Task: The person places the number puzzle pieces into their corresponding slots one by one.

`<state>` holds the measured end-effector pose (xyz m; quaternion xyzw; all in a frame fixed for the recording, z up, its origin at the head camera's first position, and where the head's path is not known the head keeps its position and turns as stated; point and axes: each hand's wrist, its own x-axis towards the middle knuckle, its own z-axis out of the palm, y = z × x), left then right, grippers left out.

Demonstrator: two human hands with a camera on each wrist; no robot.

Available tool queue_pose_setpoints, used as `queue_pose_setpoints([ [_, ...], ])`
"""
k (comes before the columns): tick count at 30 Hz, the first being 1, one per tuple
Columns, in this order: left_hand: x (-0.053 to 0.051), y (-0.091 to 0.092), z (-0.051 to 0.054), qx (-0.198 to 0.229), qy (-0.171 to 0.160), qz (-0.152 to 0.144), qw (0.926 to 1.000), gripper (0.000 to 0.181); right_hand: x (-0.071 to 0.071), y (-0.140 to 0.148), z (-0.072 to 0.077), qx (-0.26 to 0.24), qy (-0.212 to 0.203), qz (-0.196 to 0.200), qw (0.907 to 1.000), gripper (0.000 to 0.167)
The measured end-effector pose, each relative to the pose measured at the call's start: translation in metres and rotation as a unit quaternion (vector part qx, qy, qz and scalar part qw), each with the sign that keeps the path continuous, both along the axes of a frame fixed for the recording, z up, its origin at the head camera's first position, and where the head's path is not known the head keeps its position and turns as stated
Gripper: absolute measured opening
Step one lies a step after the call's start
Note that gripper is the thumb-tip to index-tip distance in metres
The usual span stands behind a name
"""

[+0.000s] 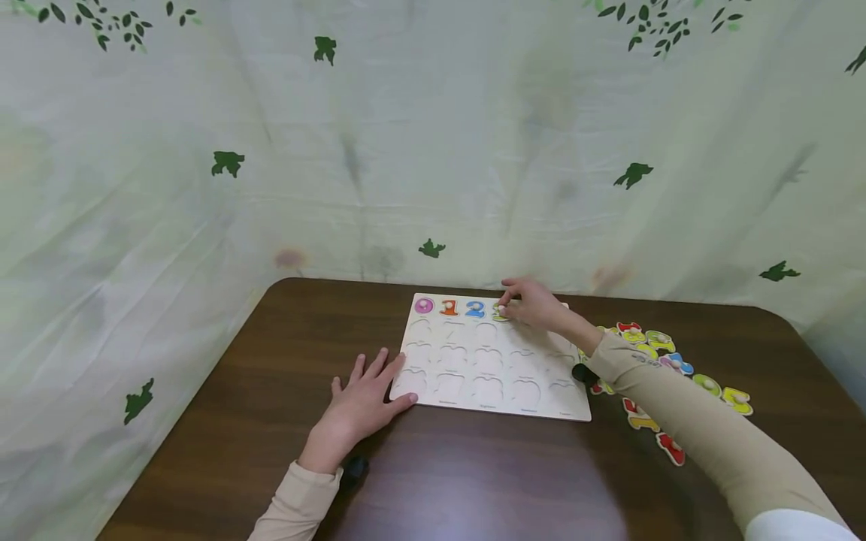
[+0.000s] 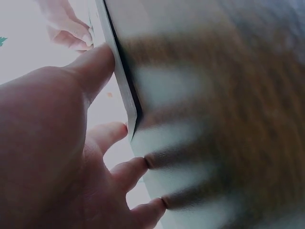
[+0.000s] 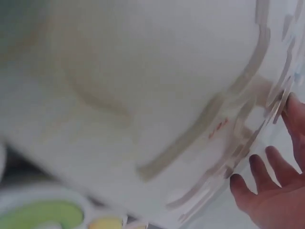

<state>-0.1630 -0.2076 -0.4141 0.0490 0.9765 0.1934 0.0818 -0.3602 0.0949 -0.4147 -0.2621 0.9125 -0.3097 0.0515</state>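
Observation:
A white number puzzle board (image 1: 467, 387) with recessed slots lies on the table. In its top row sit a purple 0 (image 1: 424, 306), a red 1 (image 1: 449, 308) and a blue 2 (image 1: 476, 309). Just right of the 2, my right hand (image 1: 533, 304) pinches a green number piece (image 1: 499, 312), partly hidden by the fingers. The right wrist view shows that hand's (image 3: 276, 186) thumb and finger together at the edge, other fingers spread. My left hand (image 1: 361, 402) rests with spread fingers at the board's left edge; its thumb (image 2: 97, 67) touches that edge in the left wrist view.
Several loose number pieces lie right of the board, partly under my right forearm, among them a yellow 5 (image 1: 737, 400) and a red piece (image 1: 670, 448). The dark wooden table (image 1: 501, 473) ends at a pale hanging cloth (image 1: 433, 173) printed with leaves and birds.

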Motion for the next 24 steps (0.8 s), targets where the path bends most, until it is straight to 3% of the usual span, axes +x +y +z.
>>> queue_pose_setpoints([
  [6, -0.001, 0.002, 0.002, -0.001, 0.003, -0.001, 1.0000, 0.073, 0.001, 0.002, 0.003, 0.037, 0.010, -0.016, 0.9991, 0.005],
  [14, 0.002, 0.003, 0.001, 0.000, -0.001, 0.000, 1.0000, 0.073, -0.003, 0.004, 0.002, 0.038, 0.037, 0.025, 0.9983, 0.006],
  [20, 0.001, 0.003, 0.001, 0.001, 0.001, -0.003, 1.0000, 0.073, -0.005, 0.015, 0.005, 0.055, 0.010, 0.061, 0.9966, 0.016],
  [24, 0.001, 0.002, 0.001, -0.003, 0.002, -0.001, 1.0000, 0.073, -0.001, 0.022, 0.007, 0.056, -0.021, 0.052, 0.9968, 0.028],
])
